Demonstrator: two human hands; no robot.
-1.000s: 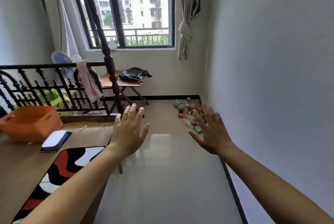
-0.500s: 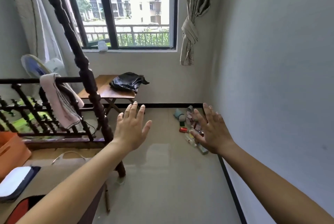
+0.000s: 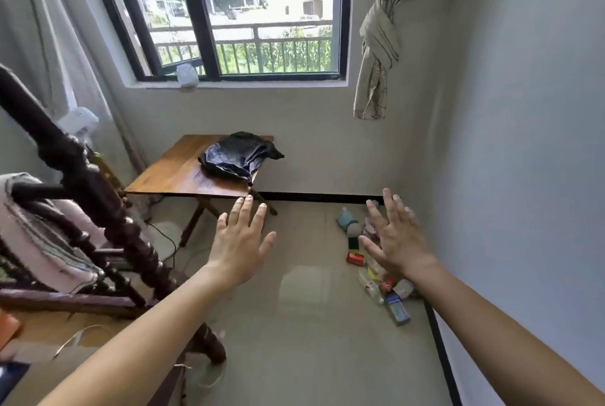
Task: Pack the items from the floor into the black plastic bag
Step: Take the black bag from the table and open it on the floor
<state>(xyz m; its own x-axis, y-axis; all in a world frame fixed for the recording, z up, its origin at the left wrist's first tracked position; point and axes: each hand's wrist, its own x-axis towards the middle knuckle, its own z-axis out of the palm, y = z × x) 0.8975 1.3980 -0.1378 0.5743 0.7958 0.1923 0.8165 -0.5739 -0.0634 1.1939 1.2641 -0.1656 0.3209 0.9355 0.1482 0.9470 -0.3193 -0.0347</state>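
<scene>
- Holding both arms stretched out ahead of me, I have my left hand raised with the back toward me, fingers straight and a little apart, thumb out to the side, gripping nothing.
- My right hand is up in the same way, fingers straight and fanned apart, with nothing in it.
- The black plastic bag lies crumpled on the far right part of the wooden table, which stands under the window; one corner of the bag sticks out past the table's right edge.
- Neither of my hands touches the bag; my left fingertips show just below the table's near edge.
- The items lie in a loose line on the floor along the foot of the right wall, near the corner.
- Among them I can make out a pale blue soft thing at the far end, a red can on its side, a clear bottle and a blue box at the near end.
- My right hand covers part of that line, so the things behind it I cannot tell.
- A dark turned-wood railing with a pink towel draped over it stands at my left, and a knotted curtain hangs right of the window.
</scene>
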